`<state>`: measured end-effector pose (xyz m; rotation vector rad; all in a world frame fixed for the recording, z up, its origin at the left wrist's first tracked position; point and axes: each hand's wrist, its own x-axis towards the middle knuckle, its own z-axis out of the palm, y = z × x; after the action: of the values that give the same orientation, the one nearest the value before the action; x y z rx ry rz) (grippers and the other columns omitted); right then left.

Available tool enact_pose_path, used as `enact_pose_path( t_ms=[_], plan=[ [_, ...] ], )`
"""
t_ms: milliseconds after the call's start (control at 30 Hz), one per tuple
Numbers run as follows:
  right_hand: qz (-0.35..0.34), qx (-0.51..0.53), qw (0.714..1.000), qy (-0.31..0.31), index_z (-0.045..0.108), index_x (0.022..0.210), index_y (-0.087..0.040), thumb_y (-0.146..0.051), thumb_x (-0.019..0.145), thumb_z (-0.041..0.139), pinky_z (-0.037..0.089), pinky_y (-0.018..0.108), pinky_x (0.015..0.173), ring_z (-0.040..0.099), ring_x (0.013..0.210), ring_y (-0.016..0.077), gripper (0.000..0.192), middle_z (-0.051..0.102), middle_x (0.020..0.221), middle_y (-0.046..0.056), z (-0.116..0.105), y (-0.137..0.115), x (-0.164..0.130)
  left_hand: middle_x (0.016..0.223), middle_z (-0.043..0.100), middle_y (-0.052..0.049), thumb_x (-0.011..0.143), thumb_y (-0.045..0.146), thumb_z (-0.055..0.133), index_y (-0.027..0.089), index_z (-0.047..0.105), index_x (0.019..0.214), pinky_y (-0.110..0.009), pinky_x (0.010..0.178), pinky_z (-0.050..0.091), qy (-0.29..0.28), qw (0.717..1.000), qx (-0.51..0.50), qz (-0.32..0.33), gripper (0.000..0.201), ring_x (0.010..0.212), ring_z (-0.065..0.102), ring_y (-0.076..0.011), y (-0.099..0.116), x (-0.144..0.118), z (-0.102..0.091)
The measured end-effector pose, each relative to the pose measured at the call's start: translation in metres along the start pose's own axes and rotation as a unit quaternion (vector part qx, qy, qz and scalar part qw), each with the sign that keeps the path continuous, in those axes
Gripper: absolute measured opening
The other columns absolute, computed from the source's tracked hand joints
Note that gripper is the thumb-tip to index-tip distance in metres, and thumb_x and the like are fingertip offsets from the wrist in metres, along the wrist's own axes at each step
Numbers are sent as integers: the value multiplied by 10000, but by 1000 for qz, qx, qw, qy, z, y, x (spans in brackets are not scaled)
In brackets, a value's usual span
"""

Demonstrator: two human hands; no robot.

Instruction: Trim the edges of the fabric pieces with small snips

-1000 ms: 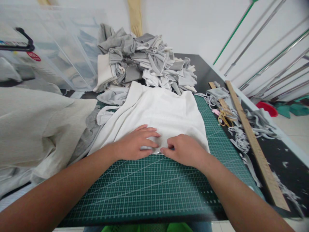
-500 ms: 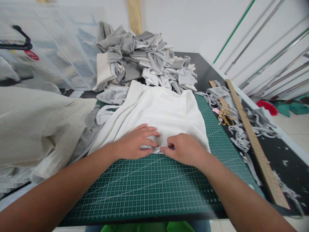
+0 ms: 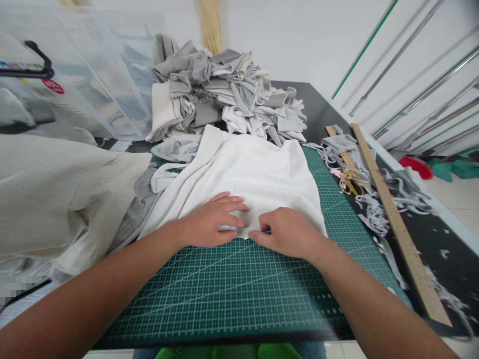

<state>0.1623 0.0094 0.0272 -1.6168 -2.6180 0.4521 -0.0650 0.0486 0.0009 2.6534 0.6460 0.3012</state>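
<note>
A white knit cloth (image 3: 258, 174) is spread over the green cutting mat (image 3: 232, 289), its near edge running under both hands. My left hand (image 3: 213, 219) lies on that cloth with fingers spread and thumb at the near edge. Close to its right, my right hand (image 3: 288, 232) has its fingers curled, thumb reaching along the cloth's edge. Beside the right thumb's tip shows a thin shiny sliver (image 3: 246, 238), too small to name. What the curled right fingers grip is hidden under them.
A heap of grey and white cloth pieces (image 3: 224, 89) is at the back, beside a clear plastic bin (image 3: 93, 75). Beige fabric (image 3: 56, 194) lies left. Gold-handled scissors (image 3: 350, 184), a long wooden ruler (image 3: 400, 219) and scraps (image 3: 374, 214) lie on the right.
The view has shifted slightly. Both hands stay almost in place on the cloth; the shiny sliver by the right thumb sits a little lower, at the cloth's edge.
</note>
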Motion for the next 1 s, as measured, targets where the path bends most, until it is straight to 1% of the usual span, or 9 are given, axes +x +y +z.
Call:
enact_pose_path(
  t_ms=[167, 433, 633, 833, 1000],
  plan=[
    [11, 31, 999, 10, 607, 621, -207, -495, 833, 518, 230, 273, 508, 454, 503, 102, 369, 619, 574, -7, -1, 0, 1, 1366, 481, 32, 826, 220, 605, 328, 638, 1077, -504, 1134, 170, -1, 1000, 0, -3, 276, 1331, 355, -218, -1, 0, 1],
    [0, -18, 999, 28, 625, 653, -216, -502, 840, 506, 236, 290, 537, 522, 557, 130, 362, 656, 618, 8, 3, -3, 1, 1369, 477, 28, 820, 224, 614, 326, 630, 1087, -498, 1138, 164, 1, 1000, 0, -3, 286, 1337, 347, -211, 0, 0, 1],
    [-9, -29, 998, 46, 624, 653, -218, -507, 842, 498, 231, 297, 538, 542, 556, 139, 368, 661, 614, 6, 6, -2, 1, 1370, 475, 23, 823, 227, 608, 325, 633, 1078, -509, 1134, 166, 1, 1000, -1, 1, 274, 1335, 348, -220, 0, 0, 1],
    [-41, -58, 995, 67, 618, 670, -215, -501, 843, 488, 233, 304, 547, 575, 573, 156, 359, 670, 630, 9, 6, -5, -1, 1372, 471, 30, 820, 226, 607, 331, 627, 1091, -507, 1137, 158, -2, 1000, 2, -3, 291, 1339, 339, -218, -1, 0, 1],
    [-74, -76, 992, 63, 626, 746, -211, -513, 811, 525, 254, 295, 562, 597, 608, 166, 325, 685, 665, 14, 4, -4, -2, 1387, 457, 30, 819, 231, 605, 336, 626, 1092, -517, 1132, 156, -15, 1000, 11, 1, 293, 1345, 326, -222, -2, 0, 1]
  ],
)
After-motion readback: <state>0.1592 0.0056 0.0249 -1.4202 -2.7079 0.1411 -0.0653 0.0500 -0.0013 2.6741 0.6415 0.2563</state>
